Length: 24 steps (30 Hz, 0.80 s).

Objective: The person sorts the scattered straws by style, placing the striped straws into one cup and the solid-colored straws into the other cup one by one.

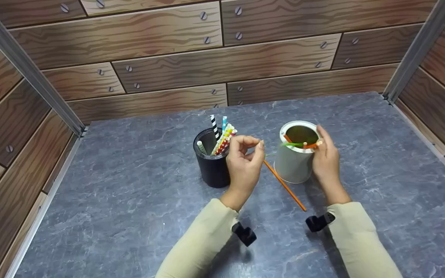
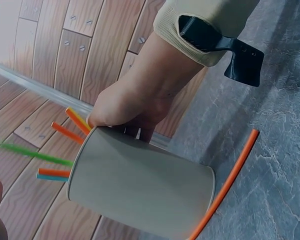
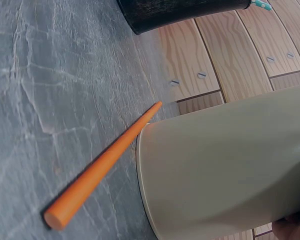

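My right hand (image 1: 326, 160) grips the side of a whitish can (image 1: 294, 166) standing on the table. Several straws lean over its rim, among them orange straws (image 2: 67, 132), a yellow one (image 2: 79, 120) and a blue one (image 2: 52, 177). A blurred green straw (image 2: 35, 154) sticks out towards my left hand (image 1: 245, 162), whose thumb and index fingertips are together. Whether they hold its end is too blurred to tell. On the table, between hand and can, lies a long orange straw (image 1: 286, 187).
Behind my left hand stands a black cup (image 1: 213, 170) with several patterned paper straws (image 1: 222, 141). Wood-patterned walls (image 1: 168, 65) enclose the back and sides of the grey marbled table (image 1: 122, 200).
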{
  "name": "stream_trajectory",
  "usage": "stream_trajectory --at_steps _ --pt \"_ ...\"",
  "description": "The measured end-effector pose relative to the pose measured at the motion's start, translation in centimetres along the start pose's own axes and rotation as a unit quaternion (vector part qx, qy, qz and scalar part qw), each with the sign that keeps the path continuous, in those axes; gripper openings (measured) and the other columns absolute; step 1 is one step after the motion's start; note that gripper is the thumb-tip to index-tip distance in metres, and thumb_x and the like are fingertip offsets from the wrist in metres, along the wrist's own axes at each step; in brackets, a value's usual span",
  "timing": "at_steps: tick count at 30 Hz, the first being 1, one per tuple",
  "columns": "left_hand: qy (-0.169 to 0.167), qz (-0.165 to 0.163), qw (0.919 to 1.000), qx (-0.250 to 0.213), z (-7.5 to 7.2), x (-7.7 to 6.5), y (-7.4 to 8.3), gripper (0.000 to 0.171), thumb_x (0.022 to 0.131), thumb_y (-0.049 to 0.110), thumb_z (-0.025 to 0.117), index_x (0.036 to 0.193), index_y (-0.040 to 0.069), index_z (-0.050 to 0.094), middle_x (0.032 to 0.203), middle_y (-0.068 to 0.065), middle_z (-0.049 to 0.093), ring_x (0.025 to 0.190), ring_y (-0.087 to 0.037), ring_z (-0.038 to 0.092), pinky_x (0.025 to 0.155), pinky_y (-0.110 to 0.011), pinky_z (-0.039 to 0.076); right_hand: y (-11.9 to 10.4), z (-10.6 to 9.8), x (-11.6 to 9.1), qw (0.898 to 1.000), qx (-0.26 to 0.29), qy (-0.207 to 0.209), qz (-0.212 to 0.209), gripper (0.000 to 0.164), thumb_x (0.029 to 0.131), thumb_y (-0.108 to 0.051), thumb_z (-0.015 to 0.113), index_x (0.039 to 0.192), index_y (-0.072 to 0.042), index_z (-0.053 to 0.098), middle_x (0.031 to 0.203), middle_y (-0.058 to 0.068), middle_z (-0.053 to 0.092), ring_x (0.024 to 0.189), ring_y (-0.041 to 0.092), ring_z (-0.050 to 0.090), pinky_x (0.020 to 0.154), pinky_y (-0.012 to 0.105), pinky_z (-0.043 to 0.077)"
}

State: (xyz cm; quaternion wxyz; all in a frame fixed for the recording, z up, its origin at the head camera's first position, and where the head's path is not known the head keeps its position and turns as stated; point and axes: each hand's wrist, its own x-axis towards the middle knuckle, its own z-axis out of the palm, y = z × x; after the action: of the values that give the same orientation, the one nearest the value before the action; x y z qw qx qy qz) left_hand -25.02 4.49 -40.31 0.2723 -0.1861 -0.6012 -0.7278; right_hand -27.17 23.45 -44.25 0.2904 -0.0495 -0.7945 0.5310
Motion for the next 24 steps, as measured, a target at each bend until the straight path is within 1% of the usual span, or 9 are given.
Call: stream_trajectory --at_steps 2,5,9,12,15,17,20,22,24 --pt "0.000 0.000 1.0000 0.001 0.0 -0.1 -0.1 0.014 0.080 -0.007 0.059 0.087 -0.006 0.047 0.085 -0.020 0.059 0.081 -0.013 0.063 0.064 -0.033 0.055 -0.1 0.0 0.0 1.000 -0.002 -0.002 0.006 0.045 0.092 -0.006 0.032 0.134 0.003 0.044 0.136 0.021 0.046 0.127 0.035 0.040 0.107 0.043 0.028" --pt "0.000 -0.001 1.0000 0.001 -0.1 -0.2 -0.3 0.014 0.080 -0.008 0.059 0.087 -0.007 0.047 0.085 -0.020 0.059 0.081 -0.014 0.063 0.065 -0.034 0.055 0.0 0.0 0.1 1.000 -0.003 0.000 0.010 0.042 0.093 -0.005 0.036 0.134 0.003 0.044 0.135 0.021 0.047 0.127 0.033 0.040 0.107 0.042 0.028" --pt "-0.001 -0.018 0.9998 0.006 -0.1 -0.5 -0.8 0.013 0.080 -0.008 0.058 0.086 -0.007 0.047 0.085 -0.019 0.059 0.079 -0.014 0.063 0.066 -0.031 0.055 0.0 0.0 0.2 1.000 -0.006 -0.008 0.026 0.042 0.094 -0.004 0.036 0.135 0.002 0.044 0.137 0.018 0.045 0.129 0.030 0.039 0.108 0.040 0.027" --pt "-0.002 -0.044 0.9985 0.031 0.0 -0.8 -1.7 0.012 0.079 -0.007 0.059 0.084 -0.004 0.049 0.082 -0.016 0.059 0.076 -0.012 0.061 0.062 -0.027 0.054 0.0 -0.1 0.2 0.999 -0.008 -0.010 0.035 0.044 0.093 -0.004 0.034 0.136 0.000 0.044 0.138 0.017 0.045 0.130 0.029 0.038 0.108 0.039 0.027" --pt "-0.008 -0.071 0.9940 0.083 -0.1 -1.2 -3.0 0.010 0.076 -0.004 0.059 0.082 0.000 0.051 0.078 -0.011 0.060 0.072 -0.008 0.059 0.060 -0.025 0.052 0.1 -0.1 0.3 1.000 -0.010 -0.003 0.028 0.044 0.092 -0.003 0.036 0.135 0.002 0.045 0.137 0.019 0.046 0.129 0.031 0.039 0.107 0.041 0.028" --pt "-0.018 -0.085 0.9882 0.126 -0.2 -1.5 -4.1 0.009 0.074 -0.002 0.058 0.080 0.002 0.053 0.076 -0.008 0.060 0.069 -0.007 0.058 0.061 -0.026 0.052 0.1 0.0 0.3 1.000 -0.011 0.001 0.022 0.044 0.091 -0.003 0.037 0.134 0.002 0.045 0.135 0.020 0.047 0.128 0.032 0.040 0.107 0.042 0.029" --pt "-0.049 -0.109 0.9748 0.189 -0.5 -2.1 -5.5 0.010 0.072 0.000 0.057 0.082 0.002 0.055 0.074 -0.005 0.061 0.067 -0.007 0.057 0.064 -0.025 0.051 0.1 0.0 0.2 1.000 -0.007 0.003 0.014 0.043 0.092 -0.003 0.037 0.134 0.003 0.045 0.135 0.021 0.047 0.127 0.033 0.040 0.107 0.042 0.029" --pt "-0.080 -0.128 0.9608 0.233 -0.7 -2.6 -6.2 0.014 0.070 0.002 0.057 0.084 0.002 0.056 0.073 -0.002 0.061 0.065 -0.006 0.056 0.063 -0.022 0.049 0.0 0.0 0.2 1.000 -0.005 0.003 0.011 0.042 0.092 -0.003 0.037 0.134 0.004 0.045 0.135 0.021 0.047 0.127 0.033 0.040 0.107 0.042 0.029" --pt "-0.122 -0.151 0.9457 0.261 -0.8 -2.9 -6.8 0.018 0.069 0.003 0.057 0.087 0.001 0.057 0.072 -0.001 0.061 0.063 -0.006 0.055 0.060 -0.019 0.046 -0.1 0.0 0.1 1.000 -0.003 0.001 0.009 0.042 0.092 -0.003 0.038 0.134 0.004 0.045 0.135 0.021 0.047 0.128 0.033 0.040 0.107 0.041 0.029"
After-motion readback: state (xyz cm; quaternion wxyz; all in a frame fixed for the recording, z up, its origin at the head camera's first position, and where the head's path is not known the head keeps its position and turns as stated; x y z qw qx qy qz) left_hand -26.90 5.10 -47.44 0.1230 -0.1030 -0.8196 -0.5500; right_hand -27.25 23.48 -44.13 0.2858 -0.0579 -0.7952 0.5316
